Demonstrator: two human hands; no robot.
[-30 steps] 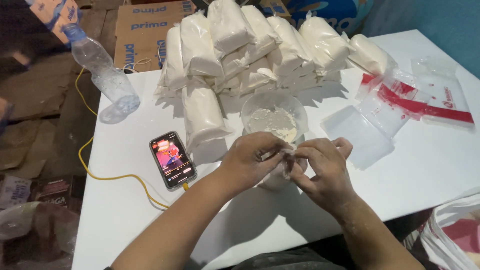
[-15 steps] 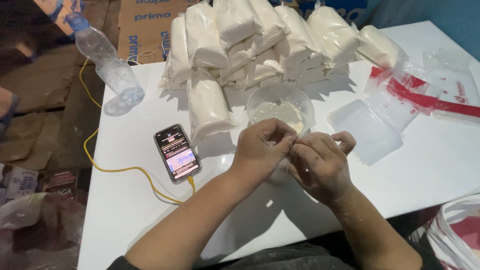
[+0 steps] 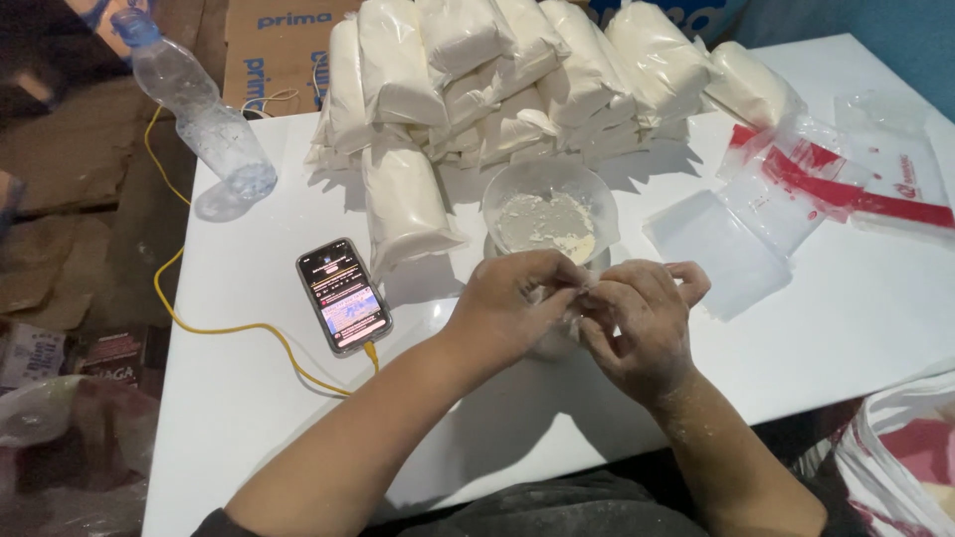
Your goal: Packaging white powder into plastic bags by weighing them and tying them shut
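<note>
Two hands meet over the near middle of a white desk (image 3: pixel 249 398), seen from the head camera. At the far left of the desk, a clear plastic bottle (image 3: pixel 199 109) with a blue cap leans at a tilt near the back corner. A yellow cable (image 3: pixel 229 328) runs from the left edge across the desk to the lower end of a smartphone (image 3: pixel 343 296), which lies flat with its screen lit.

Right of the phone, a large stack of filled white bags (image 3: pixel 517 70) occupies the back of the desk; one such bag (image 3: pixel 403 204) lies apart from the stack, pointing toward the phone. Just in front of the stack stands a clear plastic bowl (image 3: pixel 550 214) holding white powder.

Directly below the bowl, the left hand (image 3: pixel 517 303) and the right hand (image 3: pixel 642 328) are brought together, fingertips touching. Both are closed in a pinch on a small clear bag (image 3: pixel 572 318) held between them, just above the desk surface and just in front of the bowl. Most of that bag is hidden by the fingers; its contents cannot be determined. White dust coats the right hand and forearm.

To the right, a flat pile of empty clear bags (image 3: pixel 716 249) lies beside the right hand, apart from it. Further right, clear bags with red strips (image 3: pixel 846 189) lie spread toward the desk's far edge.
</note>
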